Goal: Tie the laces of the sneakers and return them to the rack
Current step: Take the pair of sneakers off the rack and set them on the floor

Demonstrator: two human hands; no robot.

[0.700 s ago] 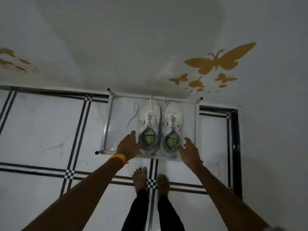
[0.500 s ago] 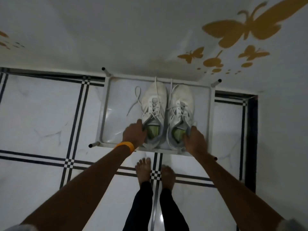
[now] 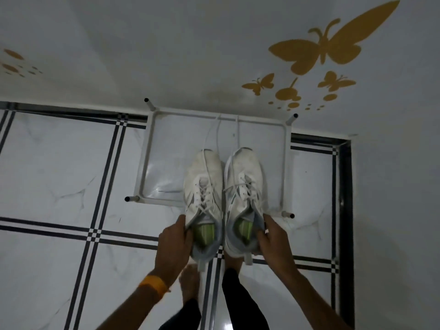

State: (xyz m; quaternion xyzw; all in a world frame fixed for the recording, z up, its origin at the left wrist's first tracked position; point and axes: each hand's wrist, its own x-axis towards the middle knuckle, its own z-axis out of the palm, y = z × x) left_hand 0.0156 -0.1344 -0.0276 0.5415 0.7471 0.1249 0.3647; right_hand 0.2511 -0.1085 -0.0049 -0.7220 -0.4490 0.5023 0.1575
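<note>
The left hand (image 3: 175, 239) grips the heel collar of the left sneaker (image 3: 204, 203), thumb on the outer edge and fingers curled inside the opening over the green insole. The right hand (image 3: 273, 236) is clamped the same way on the heel collar of the right sneaker (image 3: 244, 198). Both white shoes are side by side with toes pointing toward the wall (image 3: 166, 44), nearly touching each other; their toes overlap the front part of the rack (image 3: 287, 163), while their heels hang out past its front rail above the tiled floor (image 3: 59, 175). The laces (image 3: 217, 132) are untied and trail loose from the toes across the rack's shelf toward its back rail. The rack is a low white frame standing against the wall. An orange wristband (image 3: 153, 284) sits on the left wrist. Bare feet (image 3: 189, 284) stand on the floor below the shoes. Gold butterfly stickers (image 3: 333, 44) decorate the wall to the right.
</note>
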